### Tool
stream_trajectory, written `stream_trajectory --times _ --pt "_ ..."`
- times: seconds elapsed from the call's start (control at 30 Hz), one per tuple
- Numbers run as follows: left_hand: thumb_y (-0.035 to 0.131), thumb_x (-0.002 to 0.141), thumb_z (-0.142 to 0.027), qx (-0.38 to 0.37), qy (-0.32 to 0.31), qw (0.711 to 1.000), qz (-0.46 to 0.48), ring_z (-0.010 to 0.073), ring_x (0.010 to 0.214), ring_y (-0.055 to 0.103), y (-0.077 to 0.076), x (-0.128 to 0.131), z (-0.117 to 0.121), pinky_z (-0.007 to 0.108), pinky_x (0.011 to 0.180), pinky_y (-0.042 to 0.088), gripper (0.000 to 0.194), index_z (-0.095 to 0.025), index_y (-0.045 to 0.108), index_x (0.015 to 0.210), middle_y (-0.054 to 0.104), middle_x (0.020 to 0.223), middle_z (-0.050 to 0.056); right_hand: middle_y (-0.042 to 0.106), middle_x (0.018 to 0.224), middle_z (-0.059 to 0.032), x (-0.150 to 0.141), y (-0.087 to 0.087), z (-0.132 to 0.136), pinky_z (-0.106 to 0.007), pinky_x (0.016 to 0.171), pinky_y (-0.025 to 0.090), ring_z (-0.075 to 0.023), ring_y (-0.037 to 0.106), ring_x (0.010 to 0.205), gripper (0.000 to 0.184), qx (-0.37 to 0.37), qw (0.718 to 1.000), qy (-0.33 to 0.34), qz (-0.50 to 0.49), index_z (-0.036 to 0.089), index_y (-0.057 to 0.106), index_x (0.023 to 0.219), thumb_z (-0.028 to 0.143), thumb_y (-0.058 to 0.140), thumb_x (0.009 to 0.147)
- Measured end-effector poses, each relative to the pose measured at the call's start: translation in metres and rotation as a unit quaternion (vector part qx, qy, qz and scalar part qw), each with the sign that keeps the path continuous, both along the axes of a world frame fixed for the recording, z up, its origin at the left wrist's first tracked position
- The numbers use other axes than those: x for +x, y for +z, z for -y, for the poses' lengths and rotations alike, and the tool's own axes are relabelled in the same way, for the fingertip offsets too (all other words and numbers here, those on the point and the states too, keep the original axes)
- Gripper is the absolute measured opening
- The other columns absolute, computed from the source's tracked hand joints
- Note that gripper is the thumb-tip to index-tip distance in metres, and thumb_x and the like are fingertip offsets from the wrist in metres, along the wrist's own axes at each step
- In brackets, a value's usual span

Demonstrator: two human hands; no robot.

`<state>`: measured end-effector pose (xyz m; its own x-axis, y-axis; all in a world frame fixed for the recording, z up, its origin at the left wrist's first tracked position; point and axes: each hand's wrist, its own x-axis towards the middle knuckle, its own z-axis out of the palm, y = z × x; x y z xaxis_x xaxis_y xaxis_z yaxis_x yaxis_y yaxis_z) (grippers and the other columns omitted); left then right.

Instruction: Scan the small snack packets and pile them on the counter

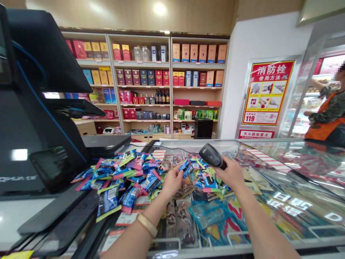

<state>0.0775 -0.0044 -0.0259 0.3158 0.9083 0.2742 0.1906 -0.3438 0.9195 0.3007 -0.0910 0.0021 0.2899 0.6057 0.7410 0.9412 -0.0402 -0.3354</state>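
Blue packet, frame center
Left hand: fingers clamped on glossy packet; right hand: fingers closed around black scanner.

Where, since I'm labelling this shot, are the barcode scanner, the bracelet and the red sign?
Barcode scanner [211, 154]: head view, on the dark casing of its wide end.
Bracelet [147, 224]: head view, on the band's camera-facing side.
Red sign [268, 95]: head view, near its middle, among the small pictures.

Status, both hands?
Left hand: pinching one blue packet. Right hand: gripping black scanner. Larger packet pile beside left hand; smaller pile below scanner.
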Motion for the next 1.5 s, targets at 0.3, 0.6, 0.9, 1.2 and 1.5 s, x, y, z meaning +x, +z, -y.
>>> stream_trajectory --times 0.3,0.6,0.9,1.2,1.5 --pt "0.079 0.069 -0.036 -0.186 -0.043 0.913 0.36 0.0145 0.062 0.069 0.018 -0.002 0.008 0.027 0.067 0.058 0.033 -0.017 0.056 0.081 0.066 0.06 -0.001 0.074 0.098 -0.0079 -0.005 0.0 0.001 -0.034 0.074 0.049 -0.0281 0.068 0.091 0.038 0.019 0.996 0.085 -0.007 0.023 0.07 0.106 0.036 0.059 0.071" --pt "0.081 0.068 -0.035 -0.181 -0.032 0.907 0.379 0.0153 0.065 0.071 0.021 -0.003 0.007 0.022 0.058 0.056 0.037 -0.017 0.056 0.087 0.071 0.069 0.003 0.074 0.093 -0.0065 -0.018 0.007 0.005 -0.031 0.075 0.048 -0.0237 0.067 0.086 0.028 -0.075 0.98 0.187 0.004 0.023 0.071 0.097 0.029 0.062 0.071" --pt "0.084 0.059 -0.038 -0.176 -0.03 0.91 0.374 0.0149 0.062 0.069 0.021 -0.003 0.007 0.023 0.058 0.055 0.041 -0.016 0.058 0.082 0.069 0.066 0.001 0.074 0.087 -0.0062 -0.02 0.008 0.007 -0.028 0.068 0.046 -0.022 0.066 0.079 0.028 -0.099 0.98 0.17 0.022 0.022 0.072 0.096 0.029 0.06 0.071" --pt "0.071 0.07 -0.029 0.057 0.098 0.975 0.193 0.0157 0.069 0.064 0.026 -0.01 0.003 0.025 0.066 0.051 0.017 -0.018 0.065 0.081 0.068 0.075 0.001 0.074 0.09 -0.0049 -0.015 0.002 0.003 -0.031 0.071 0.048 -0.0242 0.068 0.083 0.031 -0.058 0.985 0.16 0.023 0.023 0.071 0.097 0.033 0.058 0.07" --pt "0.055 0.08 -0.015 0.288 0.334 0.863 -0.246 0.0277 0.105 0.057 0.062 -0.056 0.01 0.043 0.093 0.037 0.034 -0.025 0.069 0.109 0.066 0.112 0.008 0.074 0.094 -0.0074 0.002 -0.013 -0.005 -0.035 0.069 0.05 -0.0281 0.069 0.084 0.036 -0.013 0.995 0.085 0.056 0.023 0.071 0.101 0.039 0.059 0.071"
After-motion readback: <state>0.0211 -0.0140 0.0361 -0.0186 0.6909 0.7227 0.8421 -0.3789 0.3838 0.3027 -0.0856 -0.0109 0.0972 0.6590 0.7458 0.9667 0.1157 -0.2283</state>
